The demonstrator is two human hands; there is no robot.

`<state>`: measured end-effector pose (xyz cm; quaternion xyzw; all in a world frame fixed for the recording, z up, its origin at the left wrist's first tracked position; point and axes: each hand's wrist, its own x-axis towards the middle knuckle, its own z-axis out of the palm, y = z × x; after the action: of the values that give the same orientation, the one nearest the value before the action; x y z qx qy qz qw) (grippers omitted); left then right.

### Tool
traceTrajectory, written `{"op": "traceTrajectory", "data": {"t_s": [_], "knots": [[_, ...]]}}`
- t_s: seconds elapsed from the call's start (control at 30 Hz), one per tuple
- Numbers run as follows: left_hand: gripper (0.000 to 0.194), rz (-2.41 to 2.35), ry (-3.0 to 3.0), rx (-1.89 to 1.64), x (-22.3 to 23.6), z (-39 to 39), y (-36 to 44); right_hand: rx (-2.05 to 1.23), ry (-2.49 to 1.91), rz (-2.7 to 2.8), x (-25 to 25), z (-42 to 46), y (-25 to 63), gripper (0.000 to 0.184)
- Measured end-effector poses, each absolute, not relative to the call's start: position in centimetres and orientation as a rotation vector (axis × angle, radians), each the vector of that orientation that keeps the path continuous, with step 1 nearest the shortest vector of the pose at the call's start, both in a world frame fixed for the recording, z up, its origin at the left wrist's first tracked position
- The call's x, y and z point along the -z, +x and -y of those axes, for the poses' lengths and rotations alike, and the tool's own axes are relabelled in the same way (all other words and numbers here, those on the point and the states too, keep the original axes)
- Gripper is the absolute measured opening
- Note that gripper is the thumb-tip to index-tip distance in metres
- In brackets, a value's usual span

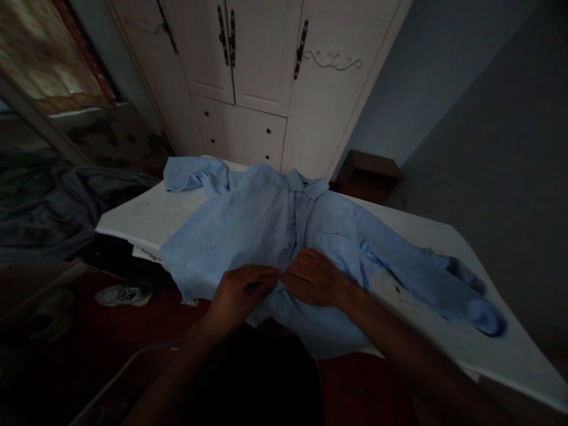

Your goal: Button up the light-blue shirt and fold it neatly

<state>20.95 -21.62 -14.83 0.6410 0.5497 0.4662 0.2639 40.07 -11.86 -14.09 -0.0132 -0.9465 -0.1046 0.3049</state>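
A light blue button-up shirt (pixel 248 213) lies spread face up on a white table (pixel 146 216), its collar at the far edge and its hem hanging over the near one. The left-side sleeve is folded over at the back, while the other stretches out to the right. My left hand (pixel 242 290) pinches the front placket low on the shirt. Right beside it, my right hand (pixel 313 277) is closed on the same placket, fingers curled. The fingertips of both hands meet there, and whatever button lies between them is hidden.
Behind the table stands a white wardrobe (pixel 257 77) with dark handles. A brown wooden stand (pixel 370 174) is at the back right. Dark cloth (pixel 57 207) is heaped at the left, and a shoe (pixel 123 295) rests on the red floor.
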Motion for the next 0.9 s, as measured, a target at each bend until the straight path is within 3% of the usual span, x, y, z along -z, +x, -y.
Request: {"op": "traceTrajectory", "data": {"t_s": [0.5, 0.67, 0.9], "knots": [[0.026, -1.529, 1.668, -1.399, 15.6, 23.2, 22.2, 0.107, -0.118, 2.548, 14.0, 11.8, 40.3, 0.013], [0.046, -1.571, 1.625, -1.390, 16.3, 23.9, 22.8, 0.058, -0.114, 2.539, 14.0, 11.8, 40.3, 0.015], [0.031, -1.735, 1.536, -1.561, 17.3, 23.7, 24.4, -0.043, -0.111, 2.526, 14.2, 11.7, 40.6, 0.017]]}}
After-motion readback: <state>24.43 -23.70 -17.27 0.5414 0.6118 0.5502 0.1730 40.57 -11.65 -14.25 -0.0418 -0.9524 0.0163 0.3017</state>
